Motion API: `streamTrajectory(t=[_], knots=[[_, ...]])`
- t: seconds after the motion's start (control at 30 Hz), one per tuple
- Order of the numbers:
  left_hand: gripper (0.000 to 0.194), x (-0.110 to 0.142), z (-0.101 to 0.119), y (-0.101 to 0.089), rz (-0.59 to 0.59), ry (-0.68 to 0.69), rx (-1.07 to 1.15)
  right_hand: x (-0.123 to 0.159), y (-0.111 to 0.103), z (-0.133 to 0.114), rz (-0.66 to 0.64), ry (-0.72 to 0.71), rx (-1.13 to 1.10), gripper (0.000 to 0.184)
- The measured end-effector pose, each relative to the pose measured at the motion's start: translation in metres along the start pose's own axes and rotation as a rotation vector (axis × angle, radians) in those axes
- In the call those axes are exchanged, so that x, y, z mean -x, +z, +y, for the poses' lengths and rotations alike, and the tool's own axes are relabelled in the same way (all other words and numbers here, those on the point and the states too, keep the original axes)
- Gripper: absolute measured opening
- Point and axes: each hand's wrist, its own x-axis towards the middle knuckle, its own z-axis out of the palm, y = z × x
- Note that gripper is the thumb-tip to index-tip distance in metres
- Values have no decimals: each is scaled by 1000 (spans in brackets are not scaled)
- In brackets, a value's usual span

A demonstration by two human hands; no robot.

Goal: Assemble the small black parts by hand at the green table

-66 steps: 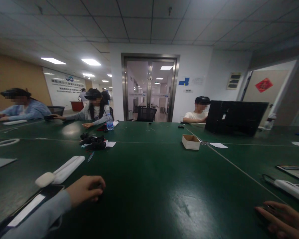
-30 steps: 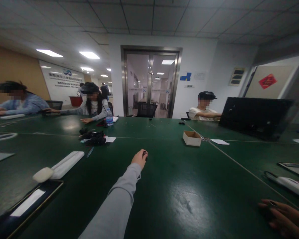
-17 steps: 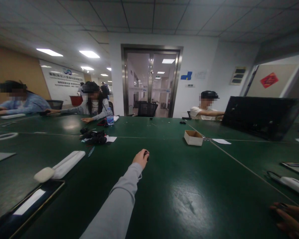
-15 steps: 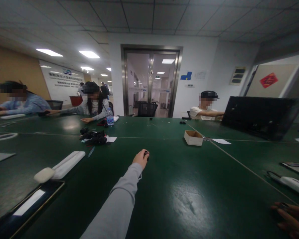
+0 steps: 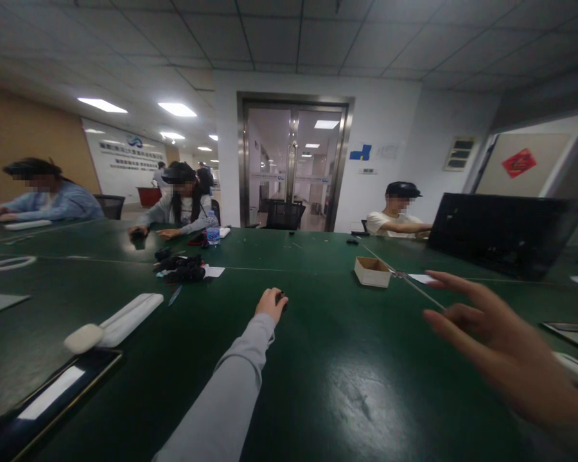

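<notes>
My left hand point(image 5: 270, 305) reaches out in a grey sleeve and rests on the green table point(image 5: 318, 359). Its fingers curl round a small dark object point(image 5: 282, 298), mostly covered, so its kind is unclear. On the right, my right hand point(image 5: 491, 333) is raised above the table, slightly blurred, thumb and fingers apart with nothing between them. Beyond its fingertips lie a white paper point(image 5: 419, 278) and an open cardboard box point(image 5: 372, 272).
At left lie a phone point(image 5: 52, 401), a white earbud case point(image 5: 83, 338) and a long white case point(image 5: 132, 319). Farther back are a black bundle point(image 5: 185, 266) and a water bottle point(image 5: 212, 229). A black monitor point(image 5: 501, 234) stands right. Several people sit around the table.
My right hand has risen from the lower right corner and moved inward, its fingers spreading; the dark object formerly in it no longer shows. My left hand stays nearly still.
</notes>
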Motion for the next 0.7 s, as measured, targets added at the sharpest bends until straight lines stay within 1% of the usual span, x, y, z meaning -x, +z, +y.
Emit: streamTrajectory(t=[0.03,0.07,0.1,0.13,0.2,0.23,0.27,0.3,0.33,0.37,0.43,0.5,0.57,0.63,0.7], knots=[[17,-2,0,2,2,-4,-10,-16,16,-14,-110,-8,-85,45],[17,-3,-1,4,-1,-12,-5,-30,36,-22,-203,-21,-153,40],[16,-4,-2,5,-6,-21,10,-42,59,-24,-285,-7,-209,37],[15,-5,-3,7,-11,-28,28,-52,84,-21,-367,42,-274,35],[14,-6,-4,8,-14,-34,70,-64,140,-5,-495,221,-402,33],[13,-6,-5,9,-14,-38,100,-67,168,6,-522,323,-448,33],[14,-6,-5,9,-16,-49,143,-68,195,17,-521,406,-495,35],[15,-6,-5,10,-16,-68,202,-67,220,26,-495,460,-541,38],[16,-7,-5,10,-14,-91,277,-66,241,34,-434,487,-564,41],[18,-8,-5,11,-11,-116,362,-65,258,40,-378,466,-583,43],[23,-11,-5,13,10,-159,527,-64,283,45,-346,434,-653,46],[29,-16,-5,16,46,-191,652,-65,296,46,-324,412,-749,45],[33,-20,-5,18,77,-235,731,-67,303,46,-319,410,-832,42],[37,-23,-5,19,91,-268,773,-69,307,46,-348,416,-891,39],[38,-23,-3,21,86,-262,798,-69,309,47,-372,423,-930,37]])
